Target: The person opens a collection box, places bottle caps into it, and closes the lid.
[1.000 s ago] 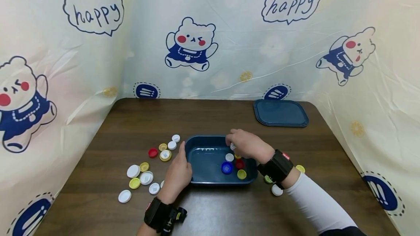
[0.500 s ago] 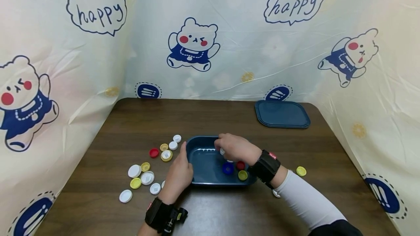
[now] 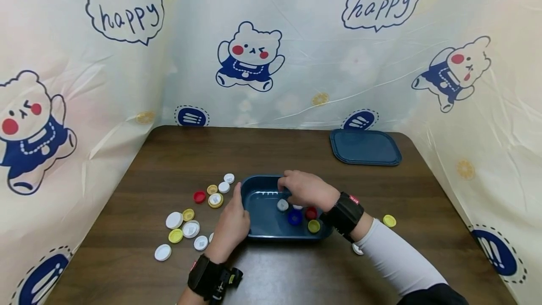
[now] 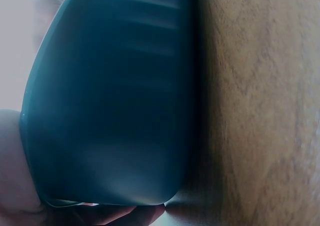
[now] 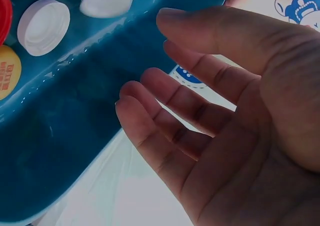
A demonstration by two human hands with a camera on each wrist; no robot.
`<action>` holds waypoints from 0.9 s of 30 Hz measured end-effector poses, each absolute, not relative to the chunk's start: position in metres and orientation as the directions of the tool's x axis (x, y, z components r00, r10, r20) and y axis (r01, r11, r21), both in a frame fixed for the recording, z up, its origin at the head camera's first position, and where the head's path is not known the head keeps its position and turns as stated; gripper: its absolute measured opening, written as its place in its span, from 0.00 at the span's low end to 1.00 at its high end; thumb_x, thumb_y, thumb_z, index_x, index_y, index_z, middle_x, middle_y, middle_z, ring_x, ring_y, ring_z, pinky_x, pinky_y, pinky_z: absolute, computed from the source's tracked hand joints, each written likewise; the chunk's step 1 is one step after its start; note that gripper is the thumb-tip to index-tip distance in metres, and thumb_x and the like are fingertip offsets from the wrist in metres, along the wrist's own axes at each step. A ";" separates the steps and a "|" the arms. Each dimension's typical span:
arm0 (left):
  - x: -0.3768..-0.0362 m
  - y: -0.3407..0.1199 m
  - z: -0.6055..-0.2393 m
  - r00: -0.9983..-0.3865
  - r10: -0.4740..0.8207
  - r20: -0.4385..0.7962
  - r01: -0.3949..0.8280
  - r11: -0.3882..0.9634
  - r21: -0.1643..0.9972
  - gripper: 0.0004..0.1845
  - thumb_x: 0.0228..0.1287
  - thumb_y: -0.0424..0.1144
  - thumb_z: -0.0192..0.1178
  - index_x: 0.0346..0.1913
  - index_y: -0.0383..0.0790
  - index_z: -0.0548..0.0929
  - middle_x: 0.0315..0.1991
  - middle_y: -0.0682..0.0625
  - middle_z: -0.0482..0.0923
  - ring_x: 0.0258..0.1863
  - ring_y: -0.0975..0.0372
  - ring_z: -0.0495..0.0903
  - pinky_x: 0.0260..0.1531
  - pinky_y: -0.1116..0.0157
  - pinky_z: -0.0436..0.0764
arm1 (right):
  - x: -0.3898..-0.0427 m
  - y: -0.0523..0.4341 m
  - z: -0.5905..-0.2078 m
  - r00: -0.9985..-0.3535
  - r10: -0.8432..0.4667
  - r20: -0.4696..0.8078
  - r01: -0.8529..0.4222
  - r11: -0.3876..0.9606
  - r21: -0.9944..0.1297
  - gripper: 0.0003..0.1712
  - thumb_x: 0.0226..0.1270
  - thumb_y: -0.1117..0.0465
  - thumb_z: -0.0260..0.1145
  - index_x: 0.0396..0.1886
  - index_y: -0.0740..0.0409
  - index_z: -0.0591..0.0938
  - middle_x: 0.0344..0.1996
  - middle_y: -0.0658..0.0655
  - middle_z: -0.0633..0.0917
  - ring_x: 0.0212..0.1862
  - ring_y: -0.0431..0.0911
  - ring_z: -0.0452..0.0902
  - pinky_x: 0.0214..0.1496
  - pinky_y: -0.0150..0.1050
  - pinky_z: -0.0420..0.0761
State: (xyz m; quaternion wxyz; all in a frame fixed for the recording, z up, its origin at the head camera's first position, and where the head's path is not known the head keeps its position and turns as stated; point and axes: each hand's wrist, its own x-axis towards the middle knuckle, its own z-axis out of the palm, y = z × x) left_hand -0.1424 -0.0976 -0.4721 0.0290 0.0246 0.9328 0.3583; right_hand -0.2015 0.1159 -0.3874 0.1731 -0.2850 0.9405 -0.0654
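My left hand (image 3: 230, 222) grips the left end of a deep dark blue tray (image 3: 288, 237). In the left wrist view its thumb (image 4: 15, 161) lies at the rim and the fingers are partly hidden behind the end wall. Over the tray's back right part is my right hand (image 3: 309, 189), empty, its fingers relaxed and apart in the right wrist view. Just off the fingertips, a white bottle cap (image 3: 282, 205) sits in the tray. Beside it lie a blue cap (image 3: 295, 217), a red cap (image 3: 311, 213), a yellow cap (image 3: 314, 226) and another white cap (image 5: 44, 27).
Left of the tray, white caps (image 3: 191, 228), yellow caps (image 3: 175, 236) and a red cap (image 3: 199, 196) are scattered on the wooden table (image 3: 127, 229). A yellow cap (image 3: 389, 220) lies right of it. A flat dark blue tray-like piece (image 3: 365, 147) rests at the back right.
My right hand moved left over the tray with a white cap and let it go; the cap now lies in the tray. The left hand keeps its hold.
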 end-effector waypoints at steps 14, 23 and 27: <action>-0.142 -0.095 -0.469 -0.997 0.069 -0.029 0.032 0.746 0.665 0.38 0.69 0.25 0.51 0.78 0.29 0.49 0.65 0.29 0.72 0.43 0.49 0.79 0.43 0.49 0.80 | -0.197 0.149 -0.373 -0.815 -0.532 -0.230 -0.475 0.840 -0.262 0.18 0.64 0.62 0.73 0.54 0.56 0.84 0.48 0.57 0.80 0.44 0.46 0.75 0.48 0.44 0.81; -0.143 -0.094 -0.471 -0.998 0.063 -0.028 0.028 0.742 0.670 0.38 0.68 0.25 0.51 0.79 0.29 0.48 0.68 0.29 0.69 0.47 0.47 0.79 0.48 0.47 0.80 | -0.189 0.204 -0.363 -0.873 -0.471 -0.130 -0.416 0.857 -0.304 0.20 0.65 0.63 0.72 0.57 0.57 0.83 0.52 0.58 0.81 0.50 0.49 0.78 0.52 0.47 0.81; -0.145 -0.094 -0.472 -0.997 0.060 -0.038 0.020 0.746 0.666 0.38 0.69 0.26 0.50 0.79 0.29 0.48 0.69 0.29 0.68 0.50 0.46 0.79 0.50 0.46 0.79 | -0.185 0.227 -0.366 -0.899 -0.410 -0.154 -0.340 0.875 -0.344 0.22 0.65 0.63 0.71 0.58 0.59 0.82 0.54 0.60 0.81 0.54 0.53 0.78 0.55 0.51 0.80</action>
